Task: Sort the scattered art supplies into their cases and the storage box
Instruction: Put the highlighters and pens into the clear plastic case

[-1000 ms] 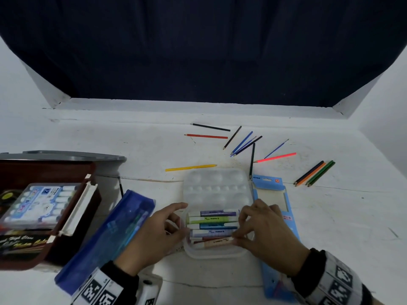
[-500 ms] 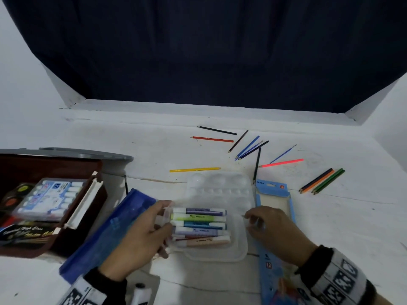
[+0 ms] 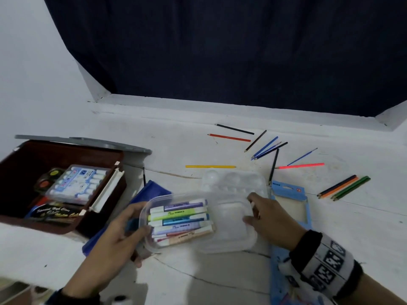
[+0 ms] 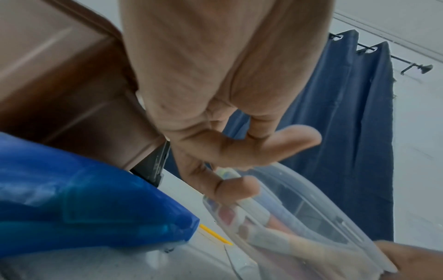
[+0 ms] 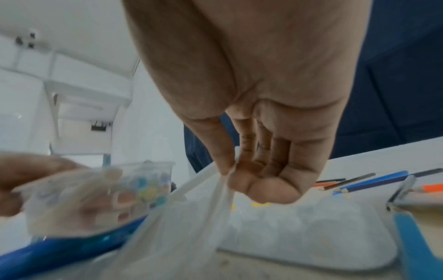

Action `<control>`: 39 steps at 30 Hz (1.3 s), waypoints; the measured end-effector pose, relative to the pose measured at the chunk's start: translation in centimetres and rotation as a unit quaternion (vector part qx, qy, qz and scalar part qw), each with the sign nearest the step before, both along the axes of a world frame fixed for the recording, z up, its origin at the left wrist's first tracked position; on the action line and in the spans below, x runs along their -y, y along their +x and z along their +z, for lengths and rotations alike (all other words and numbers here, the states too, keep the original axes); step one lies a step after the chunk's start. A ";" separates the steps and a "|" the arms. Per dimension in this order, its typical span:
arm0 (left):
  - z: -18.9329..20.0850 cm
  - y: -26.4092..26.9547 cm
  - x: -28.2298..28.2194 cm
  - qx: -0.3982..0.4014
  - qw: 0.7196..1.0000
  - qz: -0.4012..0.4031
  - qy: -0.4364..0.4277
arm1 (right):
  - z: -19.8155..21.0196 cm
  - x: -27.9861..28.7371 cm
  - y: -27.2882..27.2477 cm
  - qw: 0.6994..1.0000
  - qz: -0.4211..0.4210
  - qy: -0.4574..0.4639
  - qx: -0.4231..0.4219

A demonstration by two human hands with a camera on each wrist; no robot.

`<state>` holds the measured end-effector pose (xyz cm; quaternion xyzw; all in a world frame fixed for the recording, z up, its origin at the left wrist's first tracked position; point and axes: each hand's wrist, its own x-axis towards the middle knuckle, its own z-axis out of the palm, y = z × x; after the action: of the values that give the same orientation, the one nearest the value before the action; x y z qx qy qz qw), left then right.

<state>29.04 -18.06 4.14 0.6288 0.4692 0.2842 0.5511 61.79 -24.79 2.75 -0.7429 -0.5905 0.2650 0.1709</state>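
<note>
The clear marker case (image 3: pixel 176 221) was found gripped at its left end by the left hand (image 3: pixel 114 236), fingers curled round it. Its markers (image 3: pixel 179 216) lay with long axes left to right. The lid flap (image 3: pixel 231 219), extending rightward, was pinched by the right hand (image 3: pixel 267 221). The storage box (image 3: pixel 103 216) stood nearer the left hand.

Black sleeve cuffs (image 3: pixel 306 245) under grey wristbands (image 3: pixel 330 267) printed with black-and-white square markers.

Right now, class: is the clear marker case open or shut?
Open. The clear marker case has its lid swung aside, pinched by the right hand, markers uncovered.
</note>
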 end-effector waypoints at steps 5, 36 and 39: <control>-0.5 -0.1 -0.1 0.002 1.000 0.004 -0.028 | 1.5 -0.3 0.6 0.984 -0.071 0.153 -0.054; -2.6 6.8 -4.2 -0.083 0.985 -0.147 -0.028 | 1.5 -1.9 1.3 0.986 -0.013 -0.115 -0.122; -3.1 7.0 -4.9 -0.056 0.988 -0.141 -0.041 | 1.5 -2.1 1.2 0.981 -0.027 -0.123 -0.145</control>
<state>36.08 -13.14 1.04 0.6805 0.4174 0.1485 0.5837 63.02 -22.65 4.25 -0.7277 -0.5016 0.4362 0.1691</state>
